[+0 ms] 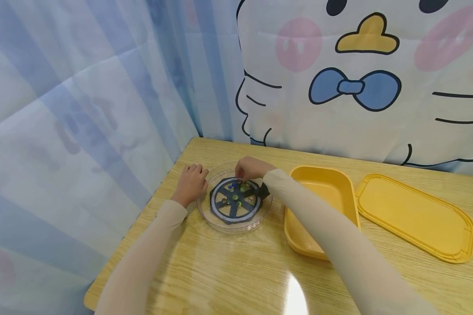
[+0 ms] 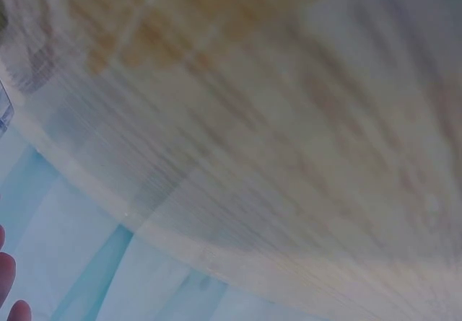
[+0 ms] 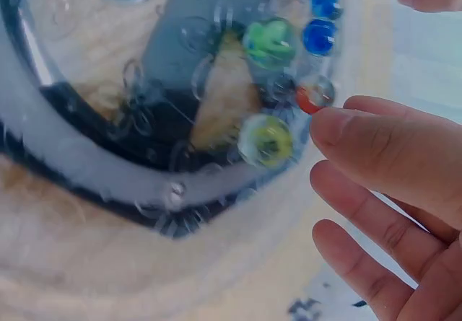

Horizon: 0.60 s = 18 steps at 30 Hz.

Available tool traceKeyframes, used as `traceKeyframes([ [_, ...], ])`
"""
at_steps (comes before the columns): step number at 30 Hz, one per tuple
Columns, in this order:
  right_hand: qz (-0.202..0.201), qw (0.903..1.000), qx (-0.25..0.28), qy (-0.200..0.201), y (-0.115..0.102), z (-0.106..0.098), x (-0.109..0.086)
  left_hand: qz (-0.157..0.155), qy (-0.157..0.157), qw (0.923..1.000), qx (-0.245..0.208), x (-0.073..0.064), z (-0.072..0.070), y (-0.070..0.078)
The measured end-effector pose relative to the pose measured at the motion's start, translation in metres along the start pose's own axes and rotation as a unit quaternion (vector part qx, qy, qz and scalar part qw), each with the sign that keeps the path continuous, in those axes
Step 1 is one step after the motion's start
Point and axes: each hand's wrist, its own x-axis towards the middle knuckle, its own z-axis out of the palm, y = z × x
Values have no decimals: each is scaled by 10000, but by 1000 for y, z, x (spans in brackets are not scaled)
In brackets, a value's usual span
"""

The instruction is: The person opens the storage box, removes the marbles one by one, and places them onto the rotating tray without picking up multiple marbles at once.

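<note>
A round clear dish [image 1: 205, 209] stands on the table, with a dark spoked wheel shape [image 1: 233, 210] showing in it. Several glass marbles lie there, among them green ones [image 3: 270, 43], a yellow-and-white one [image 3: 266, 141] and blue ones [image 3: 320, 37]. Over the far right part of the dish, my right hand [image 1: 253, 168] pinches a red-and-clear marble [image 3: 314, 94] at the tips of thumb and index finger; its other fingers are loosely bent. My left hand [image 1: 191, 183] rests against the dish's left rim, fingers relaxed. Only its fingertips [image 2: 6, 274] show in the left wrist view.
Right of the dish stands a yellow-orange tray [image 1: 319, 253], partly covered by the right forearm. A flat yellow lid [image 1: 415, 216] lies farther right. The wooden table [image 1: 217, 275] ends at the left, beside a blue-and-white curtain [image 1: 102, 109] that also hangs behind it.
</note>
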Motion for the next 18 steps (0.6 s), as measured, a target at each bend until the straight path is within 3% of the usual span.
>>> traceKeyframes([
  [9,-360,9988,7,319,-4,-25,-26,24,-104,9999,-66,1,3,-5],
  [18,-463,9955,-376,742,-14,-50,-79,-133,-210,9994,-228,0,1,-12],
])
